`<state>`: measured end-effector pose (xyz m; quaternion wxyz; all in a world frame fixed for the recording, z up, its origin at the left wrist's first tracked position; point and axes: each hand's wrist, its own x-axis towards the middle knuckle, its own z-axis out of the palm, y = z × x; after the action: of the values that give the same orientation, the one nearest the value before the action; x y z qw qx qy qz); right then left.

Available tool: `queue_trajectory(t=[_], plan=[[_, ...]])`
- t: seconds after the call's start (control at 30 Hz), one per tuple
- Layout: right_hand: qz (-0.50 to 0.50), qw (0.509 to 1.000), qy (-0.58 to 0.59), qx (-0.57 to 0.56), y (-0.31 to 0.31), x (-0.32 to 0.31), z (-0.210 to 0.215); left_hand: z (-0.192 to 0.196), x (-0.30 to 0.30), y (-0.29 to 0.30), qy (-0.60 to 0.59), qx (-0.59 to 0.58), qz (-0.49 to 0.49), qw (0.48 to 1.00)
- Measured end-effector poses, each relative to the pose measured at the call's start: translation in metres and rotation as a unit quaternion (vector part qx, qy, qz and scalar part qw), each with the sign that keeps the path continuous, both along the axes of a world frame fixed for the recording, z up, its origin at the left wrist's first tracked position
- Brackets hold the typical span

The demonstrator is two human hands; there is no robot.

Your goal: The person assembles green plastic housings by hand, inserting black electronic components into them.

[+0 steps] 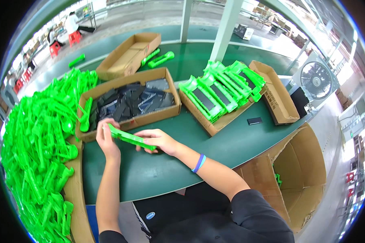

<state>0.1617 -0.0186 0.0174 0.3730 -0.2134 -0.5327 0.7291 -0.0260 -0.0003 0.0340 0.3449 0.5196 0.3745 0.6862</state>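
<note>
A long bright green plastic part (129, 138) is held up between my two hands, above the green table. My left hand (106, 135) grips its left end, fingers wrapped round it. At the other end my right hand (158, 141) pinches it with thumb and fingers. Just beyond my hands stands a cardboard tray (125, 122) full of flat black pieces (136, 97). One more green part (86, 115) leans over that tray's left side. A big heap of similar green parts (40, 137) fills the left, close to my left forearm.
Stacked green frames with black inserts (221, 91) sit in a cardboard tray at the right. Beside them are an upright narrow tray (280, 99), a small black piece (254, 120), a fan (315, 79) and a large open carton (298, 170). Another tray (127, 56) lies behind.
</note>
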Motion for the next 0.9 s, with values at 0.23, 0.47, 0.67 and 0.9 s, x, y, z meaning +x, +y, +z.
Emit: queue_trajectory(t=[0.23, 0.47, 0.67, 0.9], plan=[[-0.272, 0.858, -0.281, 0.333, -0.013, 0.032, 0.020, -0.017, 0.008, -0.001, 0.021, -0.145, -0.073, 0.986], [-0.358, 0.655, -0.399, 0.532, -0.087, 0.098, 0.060, -0.009, 0.035, -0.024, -0.055, -0.148, -0.284, 0.946], [-0.686, 0.467, -0.381, 0.408, -0.058, 0.238, 0.104, -0.032, 0.037, -0.015, 0.188, -0.106, -0.288, 0.933], [-0.567, 0.480, -0.593, 0.310, 0.003, 0.304, 0.086, -0.029, 0.029, -0.023, 0.275, -0.083, -0.286, 0.914]])
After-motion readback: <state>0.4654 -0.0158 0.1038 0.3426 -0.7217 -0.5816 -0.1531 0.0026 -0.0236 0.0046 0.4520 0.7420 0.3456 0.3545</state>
